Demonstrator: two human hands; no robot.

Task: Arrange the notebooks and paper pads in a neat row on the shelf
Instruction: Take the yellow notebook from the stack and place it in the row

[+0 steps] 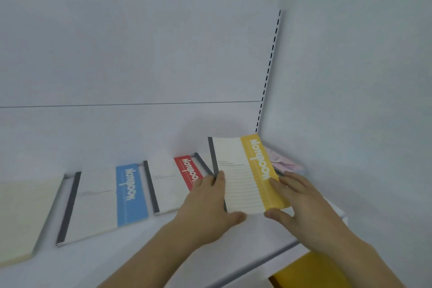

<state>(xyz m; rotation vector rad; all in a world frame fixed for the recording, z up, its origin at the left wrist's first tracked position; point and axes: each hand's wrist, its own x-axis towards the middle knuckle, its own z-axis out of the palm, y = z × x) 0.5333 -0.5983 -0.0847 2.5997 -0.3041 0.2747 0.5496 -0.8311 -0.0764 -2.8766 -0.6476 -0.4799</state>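
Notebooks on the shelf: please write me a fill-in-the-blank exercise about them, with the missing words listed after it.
1. Both hands hold the notebook with the ____ band.
2. The left hand grips its edge with the dark ____.
3. The blue-band notebook lies to the ____ of the red-band notebook.
4. The right hand partly hides a ____ pad in the shelf corner.

Missing words: yellow; spine; left; pink

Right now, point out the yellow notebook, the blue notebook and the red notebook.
yellow notebook (264, 170), head view, on its yellow band.
blue notebook (131, 194), head view, on its blue band.
red notebook (188, 172), head view, on its red band.
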